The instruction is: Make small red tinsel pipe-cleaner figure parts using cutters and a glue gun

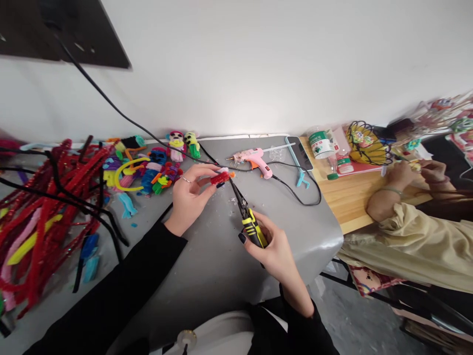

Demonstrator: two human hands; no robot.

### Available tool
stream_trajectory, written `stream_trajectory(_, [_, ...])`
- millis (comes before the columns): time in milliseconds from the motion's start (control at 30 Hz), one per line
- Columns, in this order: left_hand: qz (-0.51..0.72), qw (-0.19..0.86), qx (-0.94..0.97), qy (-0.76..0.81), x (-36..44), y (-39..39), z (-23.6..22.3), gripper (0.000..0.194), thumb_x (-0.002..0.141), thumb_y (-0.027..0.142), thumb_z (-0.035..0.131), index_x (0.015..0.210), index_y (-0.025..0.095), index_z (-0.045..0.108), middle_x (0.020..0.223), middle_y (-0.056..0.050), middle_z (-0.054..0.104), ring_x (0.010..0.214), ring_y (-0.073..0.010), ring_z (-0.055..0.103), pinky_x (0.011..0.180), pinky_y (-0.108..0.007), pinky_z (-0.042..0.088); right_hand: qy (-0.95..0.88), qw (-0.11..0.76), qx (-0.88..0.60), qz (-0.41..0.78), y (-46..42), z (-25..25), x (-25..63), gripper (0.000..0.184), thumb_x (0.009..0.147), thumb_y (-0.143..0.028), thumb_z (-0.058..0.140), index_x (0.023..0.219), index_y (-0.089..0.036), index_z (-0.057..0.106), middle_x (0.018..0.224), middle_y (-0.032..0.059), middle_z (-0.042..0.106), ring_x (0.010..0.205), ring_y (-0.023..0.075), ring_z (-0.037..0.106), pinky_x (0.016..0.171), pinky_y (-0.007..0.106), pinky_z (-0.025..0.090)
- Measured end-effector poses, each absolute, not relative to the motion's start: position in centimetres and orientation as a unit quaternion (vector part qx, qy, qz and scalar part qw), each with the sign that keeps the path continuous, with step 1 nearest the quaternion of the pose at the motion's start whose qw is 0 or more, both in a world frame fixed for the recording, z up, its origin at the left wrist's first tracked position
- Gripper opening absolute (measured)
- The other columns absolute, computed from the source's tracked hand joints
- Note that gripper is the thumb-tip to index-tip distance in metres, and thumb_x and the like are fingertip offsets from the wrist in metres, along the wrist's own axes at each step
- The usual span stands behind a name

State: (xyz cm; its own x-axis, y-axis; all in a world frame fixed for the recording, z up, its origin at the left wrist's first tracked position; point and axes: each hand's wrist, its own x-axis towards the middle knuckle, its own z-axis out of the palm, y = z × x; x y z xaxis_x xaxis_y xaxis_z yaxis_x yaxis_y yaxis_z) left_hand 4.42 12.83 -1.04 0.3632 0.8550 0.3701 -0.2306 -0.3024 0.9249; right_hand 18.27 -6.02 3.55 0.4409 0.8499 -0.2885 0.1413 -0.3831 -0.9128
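1. The left hand (192, 197) pinches a red fuzzy piece (219, 180) toward the gray table's (214, 251) back edge.
2. The right hand (275, 249) grasps pliers (252, 230), tips just beside it.
3. Near that edge lies a glue gun (258, 159).
4. Plier work seems underway, calling for steady fingers.

I take this for a craft workspace: pipe cleaners (40, 222) spread over the grey table's (207, 276) left end, little fuzzy figures (176, 143) along its wall-side edge, and a pink glue gun (254, 159) near that edge, towards the right corner
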Motion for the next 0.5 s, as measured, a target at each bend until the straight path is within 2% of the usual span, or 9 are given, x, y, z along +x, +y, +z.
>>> stream_trajectory(167, [0.501,0.533,0.631,0.258,4.5,12.9,-1.23,0.019,0.091,0.038,0.085,0.097,0.023,0.075,0.114,-0.01,0.078,0.116,-0.0265,0.076,0.097,-0.041,0.068,-0.343,0.431,-0.746,0.374,-6.02,3.32,18.08,0.054,0.073,-0.029,0.07,0.124,-0.015,0.076,0.097,0.0045,0.082,0.085,0.0208,0.078,0.082,0.028,0.062])
stream_trajectory(267, [0.505,0.532,0.632,0.251,4.53,12.94,-1.36,0.014,0.091,0.033,0.084,0.098,0.023,0.075,0.115,-0.01,0.078,0.116,-0.0259,0.075,0.098,-0.04,0.068,-0.346,0.415,-0.758,0.365,-6.1,3.22,18.1,0.053,0.073,-0.031,0.068,0.122,-0.014,0.078,0.09,0.0019,0.078,0.078,0.0183,0.073,0.075,0.026,0.058])
stream_trajectory(500, [0.5,0.541,0.623,0.264,4.7,12.99,-1.29,0.02,0.089,0.038,0.085,0.096,0.023,0.075,0.113,-0.01,0.079,0.115,-0.0269,0.076,0.099,-0.042,0.067,-0.349,0.415,-0.758,0.362,-6.28,2.57,18.24,0.057,0.075,-0.033,0.067,0.127,-0.013,0.08,0.095,0.0022,0.08,0.083,0.0195,0.075,0.079,0.026,0.06])
